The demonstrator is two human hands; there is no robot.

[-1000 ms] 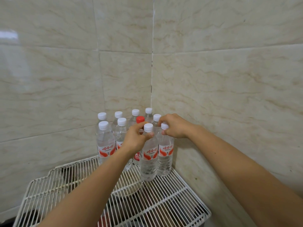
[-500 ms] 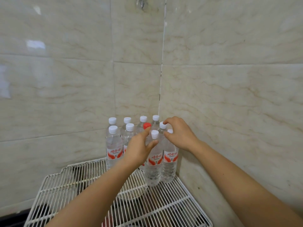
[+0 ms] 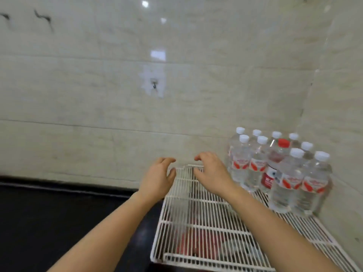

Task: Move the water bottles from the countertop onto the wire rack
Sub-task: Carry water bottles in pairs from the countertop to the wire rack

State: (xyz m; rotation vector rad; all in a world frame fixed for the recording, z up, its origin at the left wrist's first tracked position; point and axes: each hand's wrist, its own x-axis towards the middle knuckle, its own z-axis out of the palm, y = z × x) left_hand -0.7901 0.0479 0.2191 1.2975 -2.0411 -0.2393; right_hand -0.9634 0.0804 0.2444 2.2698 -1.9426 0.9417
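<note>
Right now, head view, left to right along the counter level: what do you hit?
Black countertop → left hand, open → right hand, open, above the wire rack → cluster of water bottles in the rack's far right corner, one red-capped bottle among them → right wall.

Person, head view: two bare forearms, entering from the frame's 6 and 5 o'clock edges.

Left hand (image 3: pixel 157 178): bare, no glove, ring or watch visible; wrist unadorned. Forearm uncovered as far as the frame showed it, no sleeve edge in view.

Right hand (image 3: pixel 213 174): bare likewise, no jewellery or strap seen at the wrist. Forearm uncovered to the frame edge.

Fingernails short where visible; finer detail was lost to motion blur.
</note>
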